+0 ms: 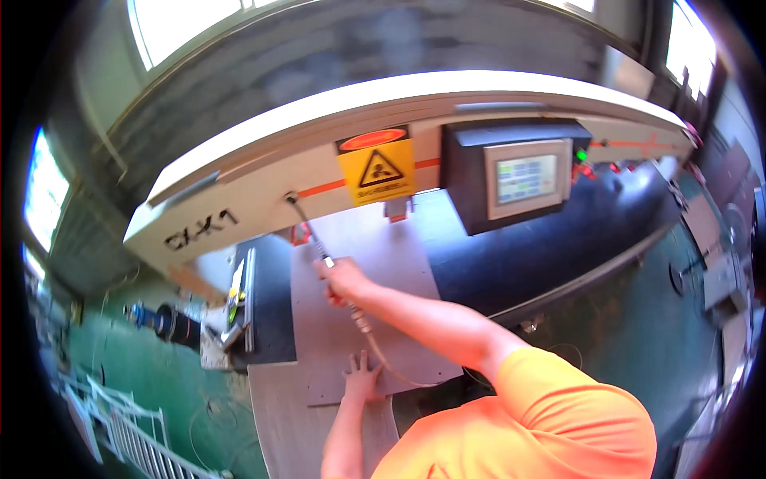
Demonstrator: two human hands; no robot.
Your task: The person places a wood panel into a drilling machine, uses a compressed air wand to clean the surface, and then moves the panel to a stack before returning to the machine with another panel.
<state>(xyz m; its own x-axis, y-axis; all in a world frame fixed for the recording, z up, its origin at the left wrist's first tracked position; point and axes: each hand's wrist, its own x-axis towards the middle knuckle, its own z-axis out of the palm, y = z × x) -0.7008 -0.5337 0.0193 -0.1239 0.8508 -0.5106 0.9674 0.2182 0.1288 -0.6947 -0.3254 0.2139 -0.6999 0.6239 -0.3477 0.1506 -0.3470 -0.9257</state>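
Note:
A flat grey-brown panel (375,279) lies partly under the beam of a large machine and reaches toward me over the near edge of its bed. My left hand (361,377) rests on the panel's near part, fingers spread and palm down. Higher up, my right hand (346,281) is closed around a thin hose (364,323) with silver metal fittings. From the fist the hose's dark upper part runs up to a spot on the beam's front face; its lower part curves down across the panel. The fingers hide the gripped part.
The white machine beam (271,209) spans the view, carrying a yellow warning sign (377,169) and a control screen (527,180). Its black bed (550,247) extends right. A pale board (275,415) lies below the panel. White metal racks (132,419) stand on the green floor at left.

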